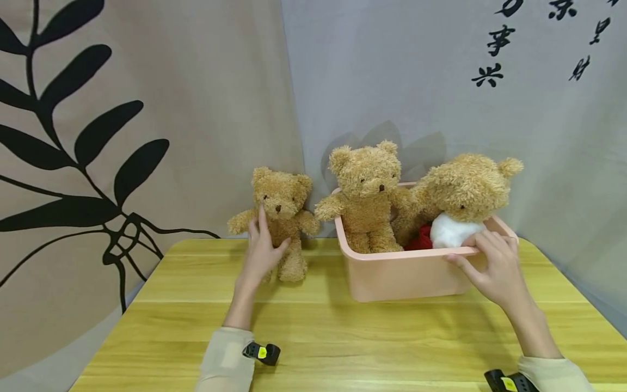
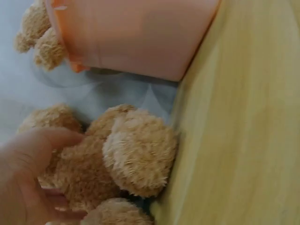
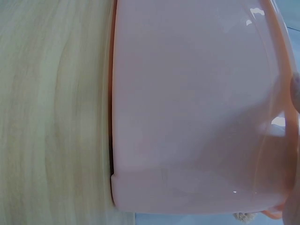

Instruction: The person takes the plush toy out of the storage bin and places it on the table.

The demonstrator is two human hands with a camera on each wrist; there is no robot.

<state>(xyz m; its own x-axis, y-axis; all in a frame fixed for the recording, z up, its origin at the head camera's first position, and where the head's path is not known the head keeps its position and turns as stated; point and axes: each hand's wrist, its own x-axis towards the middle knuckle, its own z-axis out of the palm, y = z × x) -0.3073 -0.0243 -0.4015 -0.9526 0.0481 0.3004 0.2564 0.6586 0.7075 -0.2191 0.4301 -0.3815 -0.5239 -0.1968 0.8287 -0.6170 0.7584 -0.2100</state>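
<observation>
A small tan teddy bear (image 1: 279,209) stands upright on the table against the backdrop, left of a pink plastic bin (image 1: 406,277). My left hand (image 1: 259,250) is at the front of this bear, index finger straight and thumb spread across its middle. In the left wrist view the thumb overlaps the plush body (image 2: 86,171), and the other fingers are partly hidden. With the thumb outside and fingers bent over the edge, my right hand (image 1: 497,267) grips the bin's front rim near its right corner. The fingers lie beside a white fluffy thing (image 1: 453,231) inside.
Inside the bin, one teddy bear (image 1: 369,201) stands at the left and a larger one (image 1: 467,188) leans at the right, with something red (image 1: 420,239) between them. The wooden table (image 1: 313,337) meets a fabric backdrop (image 1: 220,109) behind the toys.
</observation>
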